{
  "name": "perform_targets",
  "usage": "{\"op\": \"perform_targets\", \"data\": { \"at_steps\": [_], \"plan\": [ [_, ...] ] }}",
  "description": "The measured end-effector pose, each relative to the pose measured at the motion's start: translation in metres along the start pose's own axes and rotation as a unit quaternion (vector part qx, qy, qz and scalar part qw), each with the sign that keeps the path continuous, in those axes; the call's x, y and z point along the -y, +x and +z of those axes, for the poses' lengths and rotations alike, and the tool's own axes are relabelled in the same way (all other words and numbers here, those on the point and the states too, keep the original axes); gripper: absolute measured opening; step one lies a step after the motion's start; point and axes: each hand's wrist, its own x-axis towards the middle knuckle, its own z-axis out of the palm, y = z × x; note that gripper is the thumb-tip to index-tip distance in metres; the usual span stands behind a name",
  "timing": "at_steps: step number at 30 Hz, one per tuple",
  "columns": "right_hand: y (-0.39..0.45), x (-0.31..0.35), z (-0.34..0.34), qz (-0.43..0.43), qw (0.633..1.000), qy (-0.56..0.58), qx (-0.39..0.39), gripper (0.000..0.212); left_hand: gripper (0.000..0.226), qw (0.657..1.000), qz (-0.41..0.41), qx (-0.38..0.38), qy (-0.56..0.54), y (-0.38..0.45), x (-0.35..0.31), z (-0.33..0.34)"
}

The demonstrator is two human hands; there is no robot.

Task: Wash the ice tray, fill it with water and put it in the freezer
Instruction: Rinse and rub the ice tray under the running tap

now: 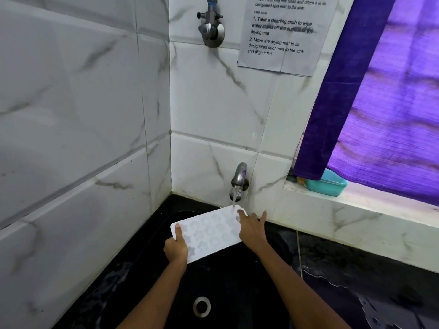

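Over the black sink (237, 293), the white ice tray (209, 231) sits under the running tap (239, 180). The left hand (176, 249) pinches its near-left edge, thumb on top; the right hand (253, 230) rests spread fingers on its far-right corner.

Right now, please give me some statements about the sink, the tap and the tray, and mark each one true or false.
1. Water runs from the lower tap onto the ice tray. True.
2. The left hand grips the tray's near left corner. True.
3. The right hand is turning the tap. False: it rests on the tray's right end.
4. The tray lies on the bottom of the black sink. False: it is held above it.
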Motion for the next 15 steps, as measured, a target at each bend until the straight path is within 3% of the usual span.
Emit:
{"op": "perform_targets", "data": {
  "at_steps": [3, 7, 12, 15],
  "plan": [
    [-0.002, 0.013, 0.004, -0.033, 0.999, -0.022, -0.023, 0.052, 0.061, 1.000, -0.017, 0.003, -0.018, -0.004, -0.009, 0.011],
    [0.002, 0.019, 0.000, 0.044, 0.999, -0.029, 0.006, 0.040, 0.062, 1.000, 0.014, 0.017, 0.001, 0.000, -0.019, 0.019],
    [0.004, 0.006, 0.001, 0.018, 0.998, 0.010, 0.056, 0.040, 0.062, 1.000, 0.014, 0.009, 0.021, 0.005, -0.014, 0.015],
    [0.002, 0.011, 0.003, 0.021, 0.999, -0.012, 0.045, 0.039, 0.061, 1.000, 0.003, 0.019, 0.024, 0.003, -0.008, 0.016]
  ]
}}
